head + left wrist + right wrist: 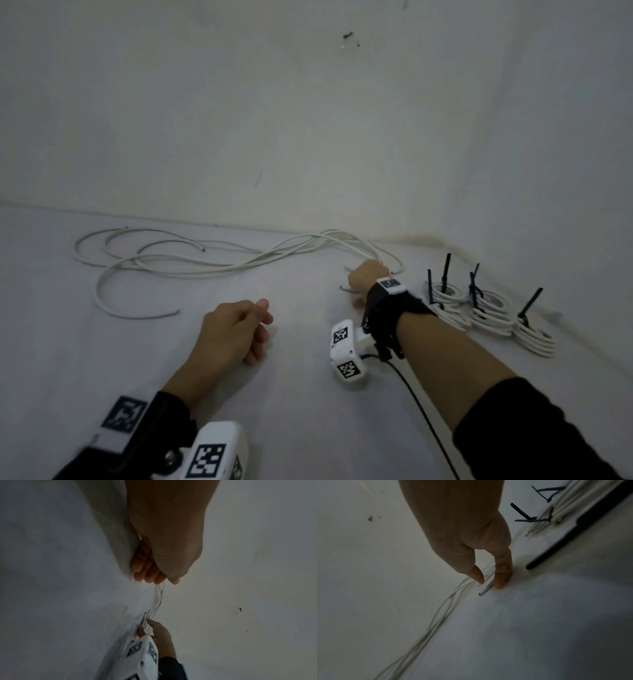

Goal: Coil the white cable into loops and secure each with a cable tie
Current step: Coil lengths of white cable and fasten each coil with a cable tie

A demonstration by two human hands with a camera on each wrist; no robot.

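1. White surface (308,394) under both hands, pale wall (308,120) rising just beyond them.
2. Loose white cable (219,265): several strands sprawl ahead of the left hand and run right to the right hand. Uncoiled, untied; cut ends show among the strands.
3. Three finished coils (489,310) sit just to the right of the right wrist, in a row, each cinched with a black cable tie (529,305), tails sticking up. That part looks done.
4. Left hand (233,330): resting on the surface, near side of the loose cable, fingers loosely curled, nothing in it that I can see.
5. Right hand (366,281): reaching forward at the right end of the strands. Wrist view shows thumb and a fingertip (500,581) down on either side of a cable end (485,589), closing to pinch; a firm grip, cannot tell.
6. Judgement: past the start, three bundles made, sizeable cable left; next coil only starting.
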